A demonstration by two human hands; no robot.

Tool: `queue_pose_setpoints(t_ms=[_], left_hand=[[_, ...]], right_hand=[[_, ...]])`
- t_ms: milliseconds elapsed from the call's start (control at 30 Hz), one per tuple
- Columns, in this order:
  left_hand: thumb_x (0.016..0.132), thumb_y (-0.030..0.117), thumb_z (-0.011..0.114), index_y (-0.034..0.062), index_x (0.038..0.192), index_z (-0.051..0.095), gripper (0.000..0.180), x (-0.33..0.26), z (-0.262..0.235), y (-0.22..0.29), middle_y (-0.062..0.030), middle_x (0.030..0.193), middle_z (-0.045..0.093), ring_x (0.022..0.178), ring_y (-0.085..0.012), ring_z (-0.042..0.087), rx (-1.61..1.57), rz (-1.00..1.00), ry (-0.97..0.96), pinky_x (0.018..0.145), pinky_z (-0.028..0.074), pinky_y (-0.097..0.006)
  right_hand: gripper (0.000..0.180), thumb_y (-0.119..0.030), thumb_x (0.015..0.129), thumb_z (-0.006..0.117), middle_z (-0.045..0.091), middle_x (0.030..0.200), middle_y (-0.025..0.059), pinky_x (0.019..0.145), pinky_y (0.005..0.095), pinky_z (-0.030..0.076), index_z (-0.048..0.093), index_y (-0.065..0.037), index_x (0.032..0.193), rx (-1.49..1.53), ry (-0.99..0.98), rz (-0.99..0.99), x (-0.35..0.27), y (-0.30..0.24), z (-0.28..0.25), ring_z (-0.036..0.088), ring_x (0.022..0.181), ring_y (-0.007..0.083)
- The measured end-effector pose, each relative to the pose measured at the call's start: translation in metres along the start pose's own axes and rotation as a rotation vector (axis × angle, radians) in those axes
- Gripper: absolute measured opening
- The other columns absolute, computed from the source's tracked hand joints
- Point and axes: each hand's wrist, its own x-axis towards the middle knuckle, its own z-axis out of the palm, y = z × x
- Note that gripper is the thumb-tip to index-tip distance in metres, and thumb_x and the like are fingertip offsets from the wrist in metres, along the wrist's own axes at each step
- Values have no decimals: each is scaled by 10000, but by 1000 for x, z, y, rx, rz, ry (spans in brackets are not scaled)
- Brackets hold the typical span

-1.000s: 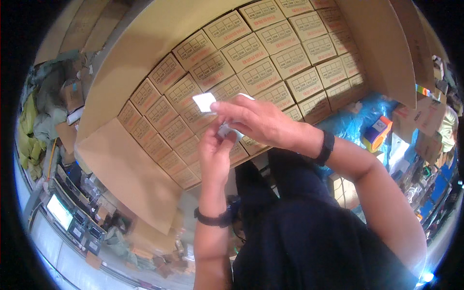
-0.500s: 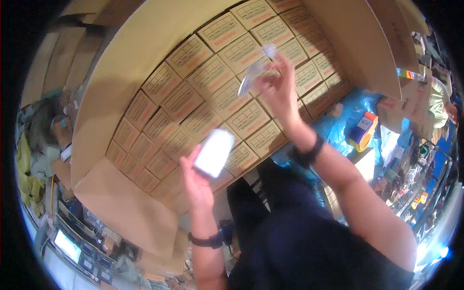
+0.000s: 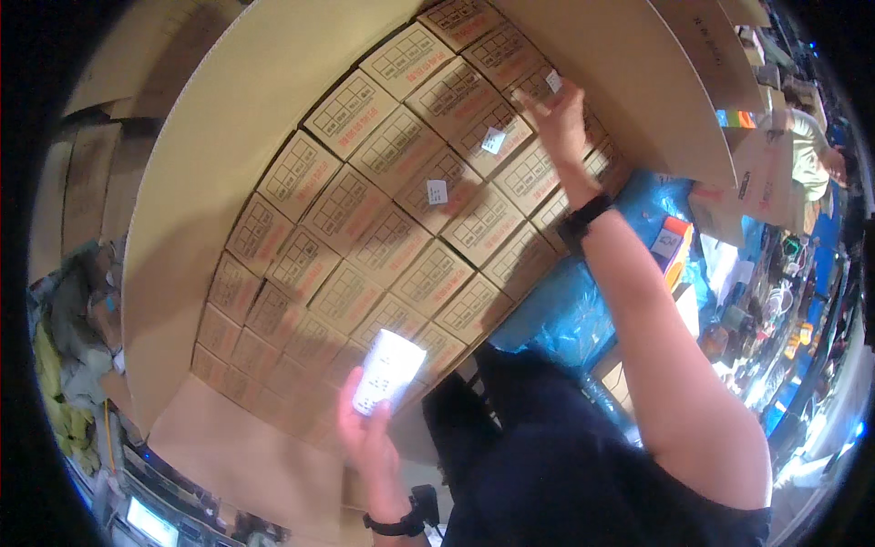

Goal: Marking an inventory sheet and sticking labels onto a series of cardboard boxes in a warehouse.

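My left hand (image 3: 367, 433) is closed around a white roll of labels (image 3: 390, 372) with dark print, held over the lower edge of a large open carton (image 3: 187, 196). Rows of small brown boxes (image 3: 392, 146) with printed grids fill this carton. At the far right of the rows, my right hand (image 3: 561, 118) reaches in with thumb and fingers spread. Close to its fingertips is a small white label (image 3: 553, 82); I cannot tell whether it sticks to a box or a finger. Two more labels, a farther one (image 3: 492, 139) and a nearer one (image 3: 437, 191), lie on box tops.
Raised carton flaps stand at the right (image 3: 670, 82) and lower left (image 3: 237, 410). Blue plastic wrapping (image 3: 556, 305) lies right of the carton, with an orange and dark blue package (image 3: 673, 244) on it. Another person (image 3: 811, 155) is at the far right.
My right hand has moved farther right and its fingers have spread. Two labels now show flat on the boxes. My left hand with the roll appears lower, and the view has shifted.
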Motion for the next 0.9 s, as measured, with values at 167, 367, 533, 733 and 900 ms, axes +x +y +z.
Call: queue_pose_setpoints(t_ms=[167, 367, 533, 733, 900], left_hand=[[869, -8, 574, -40, 1305, 487, 445, 1, 9, 8, -138, 1257, 532, 1161, -220, 516, -119, -30, 28, 1024, 392, -359], [876, 2, 607, -15, 1322, 456, 471, 11, 7, 13, -136, 1265, 531, 1158, -212, 524, -10, 255, 121, 1012, 414, -362], [843, 5, 672, -17, 1298, 472, 498, 4, -19, 0, -110, 1189, 562, 1082, -168, 564, -120, 212, -5, 926, 467, -298], [857, 40, 686, -18, 1234, 537, 409, -11, -72, -12, -97, 1094, 608, 949, -132, 595, -82, 270, 5, 810, 513, -264], [875, 53, 678, -15, 1189, 587, 334, -25, -118, -23, -81, 1050, 629, 889, -113, 601, -108, 289, 10, 767, 514, -240]], right_hand=[[732, -353, 732, 800, 599, 1108, 142, 762, 388, 521, 460, -27, 1292, -485, -48, -2, 23, 30, -4, 617, 932, 265], [606, -258, 815, 742, 646, 952, 98, 776, 358, 512, 458, -61, 1313, 654, -865, -117, -92, -117, -70, 634, 886, 221], [524, -112, 837, 699, 630, 905, 29, 738, 294, 472, 497, -62, 1318, 853, -992, -306, -204, -214, -97, 594, 819, 142], [302, 3, 815, 682, 631, 869, 38, 684, 270, 478, 650, -58, 1109, 842, -1021, -406, -246, -248, -90, 604, 786, 138], [252, -40, 769, 730, 549, 816, 8, 689, 284, 449, 691, -105, 1010, 721, -889, -582, -288, -271, -81, 555, 748, 161]])
